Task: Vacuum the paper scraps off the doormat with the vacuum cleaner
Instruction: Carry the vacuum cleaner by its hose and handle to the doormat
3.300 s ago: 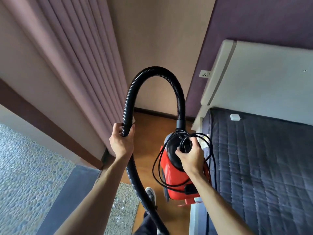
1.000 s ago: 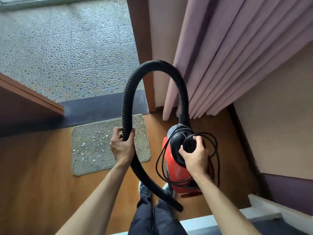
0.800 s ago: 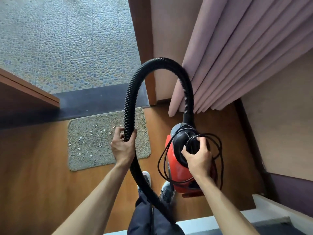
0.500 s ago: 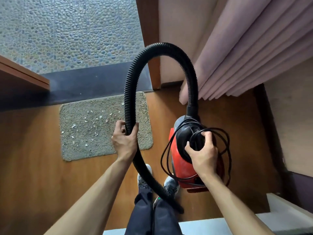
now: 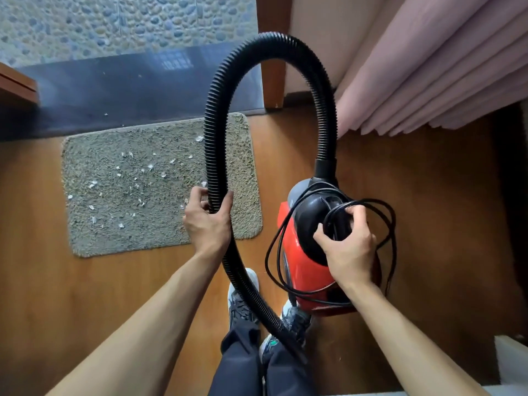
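Shoes point(image 5: 236, 302) and dark trouser legs point(image 5: 243, 367) are at the bottom of view on the wood floor point(image 5: 85, 295). The free end of the black ribbed hose point(image 5: 213, 155) hangs down in front of them; can't tell whether a nozzle is fitted. Left hand point(image 5: 207, 221) is wrapped round the hose partway along, thumb on one side and fingers on the other. Right hand point(image 5: 347, 247) is curled over the top handle of the red vacuum cleaner point(image 5: 300, 270), its fingers also trapping the loose coils of the power cord point(image 5: 393, 224). The body looks carried clear of the floor, though the angle doesn't confirm it. The hose rises from the canister in a tall loop and comes down through the left hand. Just beyond that hand lies the doormat point(image 5: 94, 241), beige pile, flat on the floor, with its far edge against the dark threshold point(image 5: 114, 90). Paper scraps point(image 5: 150, 167) are scattered over its middle and left part, with one stray on the threshold. Pink curtain point(image 5: 428, 67) hangs at right, and there is pebble paving point(image 5: 114, 21) past the sill. Read: setup step, nothing sucked up yet — the machine is at the mat and the cord is bundled, so it's probably unplugged. Next move calls for setting the canister down beside the mat and freeing the right hand. Then uncoil the cord to a socket (none in view), switch on, and bring the hose mouth low over the scraps — keep the cord loops clear of the feet.
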A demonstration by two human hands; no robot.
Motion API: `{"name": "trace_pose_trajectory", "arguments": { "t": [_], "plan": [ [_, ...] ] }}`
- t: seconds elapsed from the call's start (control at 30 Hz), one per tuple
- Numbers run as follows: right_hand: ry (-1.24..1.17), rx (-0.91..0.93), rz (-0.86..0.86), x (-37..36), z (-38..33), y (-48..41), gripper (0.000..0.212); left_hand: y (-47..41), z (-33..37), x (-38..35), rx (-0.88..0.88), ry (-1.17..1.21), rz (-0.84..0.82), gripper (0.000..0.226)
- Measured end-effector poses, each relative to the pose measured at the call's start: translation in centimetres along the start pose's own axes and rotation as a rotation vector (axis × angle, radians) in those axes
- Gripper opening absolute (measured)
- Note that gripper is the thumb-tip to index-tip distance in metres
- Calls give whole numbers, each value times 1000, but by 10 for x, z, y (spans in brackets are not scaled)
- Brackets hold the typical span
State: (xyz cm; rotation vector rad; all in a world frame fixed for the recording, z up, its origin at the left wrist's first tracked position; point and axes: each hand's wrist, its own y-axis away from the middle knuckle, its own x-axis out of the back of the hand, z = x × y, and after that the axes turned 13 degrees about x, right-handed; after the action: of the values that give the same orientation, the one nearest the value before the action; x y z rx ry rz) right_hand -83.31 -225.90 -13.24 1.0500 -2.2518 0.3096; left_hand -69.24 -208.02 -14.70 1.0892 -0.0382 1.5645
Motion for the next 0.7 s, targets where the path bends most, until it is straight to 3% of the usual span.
{"name": "trace_pose_trajectory", "arguments": {
  "t": [0.7],
  "plan": [
    [18, -15, 80, -92, 77, -29, 41, -90, -52, -81, 56, -89, -69, 32]
  ]
}}
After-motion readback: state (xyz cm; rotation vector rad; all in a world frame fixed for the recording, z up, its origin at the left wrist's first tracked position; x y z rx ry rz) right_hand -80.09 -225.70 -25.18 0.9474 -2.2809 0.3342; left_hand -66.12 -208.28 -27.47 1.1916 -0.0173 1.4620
